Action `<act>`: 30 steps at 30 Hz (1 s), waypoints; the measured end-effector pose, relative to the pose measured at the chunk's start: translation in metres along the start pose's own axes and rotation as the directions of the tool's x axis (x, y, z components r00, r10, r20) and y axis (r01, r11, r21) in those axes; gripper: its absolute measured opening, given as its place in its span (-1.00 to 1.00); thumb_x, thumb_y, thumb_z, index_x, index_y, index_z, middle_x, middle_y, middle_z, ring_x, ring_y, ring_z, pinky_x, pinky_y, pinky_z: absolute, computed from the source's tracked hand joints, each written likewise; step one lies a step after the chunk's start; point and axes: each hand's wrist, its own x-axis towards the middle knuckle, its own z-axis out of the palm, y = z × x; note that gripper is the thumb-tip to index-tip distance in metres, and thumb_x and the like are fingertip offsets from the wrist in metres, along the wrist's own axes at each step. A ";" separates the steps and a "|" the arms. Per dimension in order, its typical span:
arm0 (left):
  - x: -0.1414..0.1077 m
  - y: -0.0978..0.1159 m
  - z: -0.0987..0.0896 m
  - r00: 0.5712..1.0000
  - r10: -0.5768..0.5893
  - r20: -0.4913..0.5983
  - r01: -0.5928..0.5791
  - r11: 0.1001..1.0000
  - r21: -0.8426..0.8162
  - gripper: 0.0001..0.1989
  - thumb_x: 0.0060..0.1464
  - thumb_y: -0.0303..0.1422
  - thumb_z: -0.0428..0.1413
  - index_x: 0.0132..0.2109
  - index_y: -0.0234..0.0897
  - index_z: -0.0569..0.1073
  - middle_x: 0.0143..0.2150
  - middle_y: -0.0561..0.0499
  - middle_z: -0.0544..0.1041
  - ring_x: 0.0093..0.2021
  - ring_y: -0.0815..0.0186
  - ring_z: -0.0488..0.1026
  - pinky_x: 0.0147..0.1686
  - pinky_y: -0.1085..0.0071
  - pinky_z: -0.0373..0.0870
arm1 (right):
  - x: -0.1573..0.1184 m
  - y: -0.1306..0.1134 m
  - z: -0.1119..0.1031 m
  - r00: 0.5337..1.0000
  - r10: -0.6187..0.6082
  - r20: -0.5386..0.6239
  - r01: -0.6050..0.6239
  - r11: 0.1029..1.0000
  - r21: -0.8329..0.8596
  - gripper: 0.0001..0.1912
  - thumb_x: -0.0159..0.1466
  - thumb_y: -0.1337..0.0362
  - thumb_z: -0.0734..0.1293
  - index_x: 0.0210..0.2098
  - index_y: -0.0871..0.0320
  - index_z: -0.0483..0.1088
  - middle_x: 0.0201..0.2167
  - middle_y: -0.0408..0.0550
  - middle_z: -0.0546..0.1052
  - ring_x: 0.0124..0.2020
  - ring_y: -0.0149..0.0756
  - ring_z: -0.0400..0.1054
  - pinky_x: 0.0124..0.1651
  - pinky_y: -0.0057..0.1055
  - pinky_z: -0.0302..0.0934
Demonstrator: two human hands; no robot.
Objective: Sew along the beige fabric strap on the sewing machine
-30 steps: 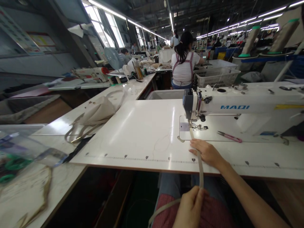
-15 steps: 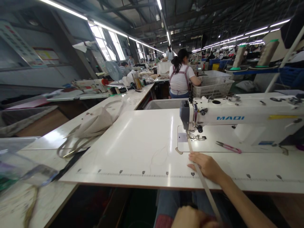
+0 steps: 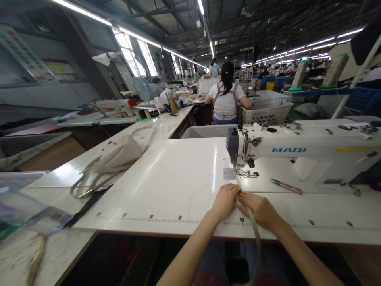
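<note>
A narrow beige fabric strap [image 3: 254,225] runs from under the presser foot of the white sewing machine [image 3: 321,145], between my hands, and over the table's front edge toward my lap. My left hand [image 3: 225,201] pinches the strap just in front of the needle area, its fingers closed. Right beside it, my right hand [image 3: 258,208] lies on the table with its fingers closed on the same strap. The two sets of fingertips meet there and hide that piece of the strap. Pink-handled thread snips [image 3: 286,186] lie on the machine bed to the right.
Beige fabric pieces with straps [image 3: 119,155] lie on the table at the left. A ruler scale [image 3: 137,219] runs along the front edge. Thread cones [image 3: 336,71] stand at the back right. Ahead, a person [image 3: 225,97] sits beside a white plastic basket [image 3: 264,111].
My left hand has risen from my lap to the strap near the needle, beside my right hand, which has stayed put. The strap's loose end now hangs down more slackly.
</note>
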 end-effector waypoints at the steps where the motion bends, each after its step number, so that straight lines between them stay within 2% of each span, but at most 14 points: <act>1: 0.002 -0.002 0.001 1.000 0.000 0.001 0.000 1.000 0.004 -0.69 0.06 -0.54 -0.04 -0.05 -0.29 0.40 0.00 -0.04 0.44 0.03 0.26 0.30 0.08 0.29 0.20 | 0.000 0.000 0.000 1.000 0.004 -0.016 -0.004 1.000 -0.006 -0.73 0.27 0.25 0.22 -0.12 0.25 0.44 -0.13 0.10 0.55 -0.11 -0.19 0.45 0.03 -0.26 0.35; 6: 0.011 -0.009 0.003 1.000 0.005 0.009 -0.005 0.999 0.052 -0.71 0.07 -0.56 -0.06 -0.08 -0.28 0.40 -0.07 -0.03 0.46 -0.01 0.25 0.32 0.05 0.29 0.21 | 0.000 -0.001 -0.001 0.997 0.013 -0.070 -0.013 1.000 -0.007 -0.74 0.25 0.23 0.25 -0.17 0.25 0.46 -0.19 0.10 0.58 -0.17 -0.19 0.48 -0.03 -0.25 0.39; 16: 0.025 -0.015 0.003 1.000 -0.018 0.006 0.017 0.989 0.145 -0.72 0.03 -0.61 -0.08 -0.11 -0.33 0.36 -0.12 -0.09 0.44 -0.06 0.23 0.32 0.03 0.25 0.20 | 0.001 0.001 0.002 0.999 0.042 0.007 -0.042 0.999 0.007 -0.69 0.26 0.17 0.24 -0.12 0.22 0.44 -0.12 0.08 0.55 -0.08 -0.17 0.43 0.04 -0.21 0.34; 22: 0.024 -0.014 0.002 0.999 -0.031 -0.004 0.032 0.994 0.104 -0.67 0.05 -0.59 -0.08 -0.04 -0.33 0.35 -0.04 -0.10 0.45 0.03 0.22 0.31 0.06 0.23 0.21 | 0.003 0.002 0.004 0.998 0.052 0.029 -0.052 0.999 -0.005 -0.63 0.25 0.12 0.24 -0.09 0.26 0.42 -0.07 0.11 0.52 -0.01 -0.12 0.38 0.08 -0.15 0.31; 25: 0.005 -0.001 -0.007 0.999 -0.043 -0.021 0.044 0.997 0.056 -0.68 0.07 -0.58 -0.08 -0.06 -0.29 0.40 -0.04 -0.05 0.47 0.04 0.24 0.32 0.07 0.25 0.22 | 0.003 0.003 0.005 0.999 0.031 0.045 -0.031 1.000 0.001 -0.63 0.26 0.13 0.23 -0.07 0.26 0.40 -0.05 0.10 0.51 0.00 -0.14 0.37 0.10 -0.16 0.29; 27: -0.024 0.014 -0.010 0.988 -0.110 -0.110 0.105 0.993 -0.050 -0.68 0.10 -0.55 -0.10 -0.03 -0.27 0.38 -0.04 -0.04 0.48 0.00 0.26 0.35 0.05 0.27 0.27 | 0.003 0.003 0.007 0.998 0.033 0.047 -0.032 0.999 -0.005 -0.65 0.27 0.15 0.21 -0.07 0.25 0.39 -0.05 0.08 0.51 0.01 -0.16 0.36 0.11 -0.15 0.28; 28: -0.044 0.021 -0.008 0.968 -0.173 -0.180 0.150 0.979 -0.137 -0.68 0.12 -0.53 -0.11 0.00 -0.25 0.36 -0.05 -0.05 0.48 -0.03 0.28 0.38 0.02 0.28 0.30 | 0.002 0.003 0.007 0.998 0.039 0.050 -0.039 0.999 -0.013 -0.66 0.28 0.15 0.21 -0.08 0.24 0.39 -0.05 0.07 0.51 0.02 -0.16 0.36 0.11 -0.15 0.28; 29: -0.067 0.028 -0.004 0.922 -0.269 -0.277 0.209 0.951 -0.229 -0.72 0.16 -0.47 -0.12 -0.02 -0.25 0.36 -0.07 -0.05 0.48 -0.06 0.29 0.40 -0.01 0.30 0.34 | 0.002 0.002 0.008 0.997 0.049 0.053 -0.048 0.999 -0.021 -0.67 0.28 0.15 0.20 -0.08 0.24 0.39 -0.05 0.06 0.51 0.02 -0.16 0.35 0.11 -0.14 0.28; 30: -0.093 0.034 0.003 0.856 -0.367 -0.365 0.258 0.914 -0.312 -0.76 0.18 -0.40 -0.09 -0.04 -0.25 0.37 -0.12 -0.06 0.50 -0.09 0.29 0.42 -0.06 0.34 0.37 | 0.001 0.002 0.009 0.997 0.057 0.060 -0.055 0.998 -0.028 -0.67 0.29 0.15 0.19 -0.09 0.23 0.39 -0.04 0.05 0.51 0.03 -0.15 0.34 0.11 -0.13 0.28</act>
